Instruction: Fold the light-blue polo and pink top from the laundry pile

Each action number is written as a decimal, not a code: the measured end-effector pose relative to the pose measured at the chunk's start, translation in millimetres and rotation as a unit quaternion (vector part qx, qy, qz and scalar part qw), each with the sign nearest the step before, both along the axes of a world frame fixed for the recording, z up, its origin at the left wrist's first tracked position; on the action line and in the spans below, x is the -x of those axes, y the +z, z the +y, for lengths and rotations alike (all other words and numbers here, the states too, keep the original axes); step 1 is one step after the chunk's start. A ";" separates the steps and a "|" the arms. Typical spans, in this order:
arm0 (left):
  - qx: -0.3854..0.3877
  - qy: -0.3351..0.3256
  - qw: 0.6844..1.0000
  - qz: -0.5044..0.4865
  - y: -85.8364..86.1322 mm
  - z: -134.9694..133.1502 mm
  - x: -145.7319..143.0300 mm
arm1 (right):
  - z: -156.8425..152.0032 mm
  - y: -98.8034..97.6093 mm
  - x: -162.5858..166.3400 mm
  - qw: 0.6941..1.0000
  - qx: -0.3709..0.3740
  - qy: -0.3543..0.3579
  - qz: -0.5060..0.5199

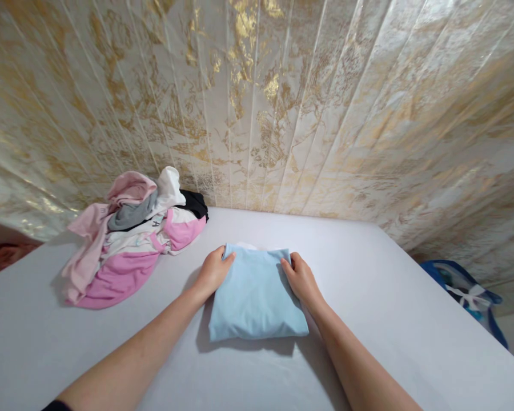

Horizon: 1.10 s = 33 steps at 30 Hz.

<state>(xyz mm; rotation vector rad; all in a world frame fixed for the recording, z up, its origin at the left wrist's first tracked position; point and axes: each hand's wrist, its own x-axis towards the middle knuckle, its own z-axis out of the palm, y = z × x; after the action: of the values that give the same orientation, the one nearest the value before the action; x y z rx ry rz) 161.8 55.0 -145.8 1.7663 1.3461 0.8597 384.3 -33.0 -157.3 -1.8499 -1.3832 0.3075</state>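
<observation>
A light blue folded garment (257, 297) lies on the grey table (368, 297) in front of me, with a sliver of white cloth showing at its far edge. My left hand (213, 269) grips the garment's far left corner with curled fingers. My right hand (298, 277) holds its far right edge, fingers pressed onto the fabric.
A heap of unfolded clothes (128, 240) in pink, white, grey and black lies at the table's far left. A gold and white patterned wall (282, 103) rises behind the table. A blue bag (466, 291) sits on the floor past the right edge.
</observation>
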 end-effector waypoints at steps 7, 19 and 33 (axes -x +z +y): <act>-0.070 0.013 0.996 0.046 12.5 14.4 -11.3 | 6.4 9.1 -6.2 0.999 -0.037 -0.018 0.020; -0.084 0.029 0.992 0.093 -2.2 23.4 -14.1 | 8.5 -2.1 -11.3 0.999 -0.015 -0.006 0.032; 0.028 -0.018 0.995 0.090 -0.5 39.4 -2.7 | 12.3 -9.7 -19.8 0.997 0.044 0.035 0.044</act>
<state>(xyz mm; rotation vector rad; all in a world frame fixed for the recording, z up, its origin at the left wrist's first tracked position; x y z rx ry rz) 164.5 94.4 -146.3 1.8538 1.4355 0.6489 404.1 -20.7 -167.0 -1.8398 -1.3948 0.4874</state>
